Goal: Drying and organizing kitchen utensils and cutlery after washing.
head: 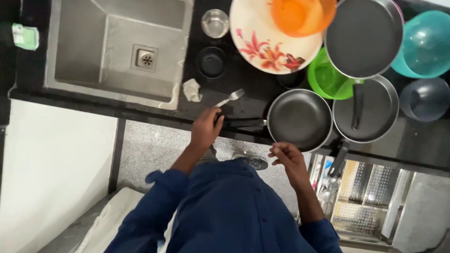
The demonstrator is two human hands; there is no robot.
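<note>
My left hand (205, 127) grips the handle end of a metal fork (230, 98), whose tines point up and to the right over the black countertop (243, 82). My right hand (287, 157) hovers just below the counter edge, fingers loosely curled with nothing in them, close to a black frying pan (299, 119). That pan's handle (243, 123) runs left toward my left hand. A crumpled white cloth (191, 90) lies beside the sink rim.
A steel sink (117, 51) fills the left. On the counter stand a flowered plate (262, 44), orange bowl (300, 16), glass (215, 23), small black bowl (212, 62), green bowl (328, 77), two more pans (363, 35) (370, 110), teal bowl (424, 44). An open cutlery drawer (361, 197) is at lower right.
</note>
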